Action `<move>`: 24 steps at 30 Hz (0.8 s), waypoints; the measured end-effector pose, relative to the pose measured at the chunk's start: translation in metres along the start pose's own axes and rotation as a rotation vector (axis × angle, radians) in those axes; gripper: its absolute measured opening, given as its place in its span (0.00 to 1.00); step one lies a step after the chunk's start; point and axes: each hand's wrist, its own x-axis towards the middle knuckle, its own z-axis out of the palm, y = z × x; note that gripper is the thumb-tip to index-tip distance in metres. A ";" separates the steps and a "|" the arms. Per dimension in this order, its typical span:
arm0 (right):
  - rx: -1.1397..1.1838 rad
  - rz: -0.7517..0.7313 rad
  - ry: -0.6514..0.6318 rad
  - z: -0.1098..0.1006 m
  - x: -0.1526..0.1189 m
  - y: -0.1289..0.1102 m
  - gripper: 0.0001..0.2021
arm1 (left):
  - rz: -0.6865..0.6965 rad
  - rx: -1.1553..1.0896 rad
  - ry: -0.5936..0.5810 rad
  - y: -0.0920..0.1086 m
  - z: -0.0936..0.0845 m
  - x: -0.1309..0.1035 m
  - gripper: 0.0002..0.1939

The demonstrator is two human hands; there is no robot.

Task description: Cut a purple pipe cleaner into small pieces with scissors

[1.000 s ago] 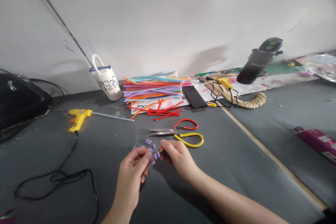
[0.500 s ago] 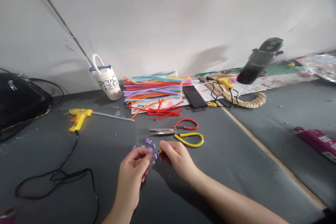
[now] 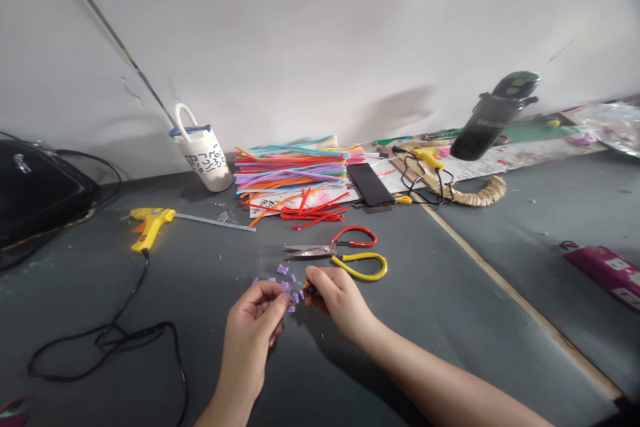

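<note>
My left hand (image 3: 255, 327) is closed in a pinch over the dark tabletop, thumb against the fingers; what it holds, if anything, is hidden. My right hand (image 3: 343, 300) is wrapped round a small yellow-and-black tool (image 3: 307, 286), mostly covered by the fingers, so its kind does not show. Between the two hands lie several small cut purple pieces (image 3: 283, 269) that look like pipe cleaner. Just beyond the right hand rest scissors (image 3: 320, 252) with one red and one yellow handle, blades pointing left.
Bundled colourful pipe cleaners (image 3: 290, 170) and loose red ones (image 3: 313, 215) lie behind, beside a phone (image 3: 371, 185). A yellow glue gun (image 3: 151, 223) with a trailing cord is at left, near a white cup (image 3: 210, 163). A dark bottle (image 3: 487, 120) and purple pouch (image 3: 607, 272) are at right.
The tip of the small tool in my right hand has tilted slightly, and a purple piece now shows more clearly beside it. Both hands have otherwise barely moved.
</note>
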 end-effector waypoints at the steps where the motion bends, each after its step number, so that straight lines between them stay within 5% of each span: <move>1: 0.002 0.004 0.000 0.000 0.000 0.000 0.22 | -0.001 -0.001 0.002 0.000 0.000 0.000 0.09; 24: -0.011 0.011 -0.055 0.001 -0.002 0.000 0.23 | 0.028 0.005 0.028 0.002 0.000 -0.001 0.08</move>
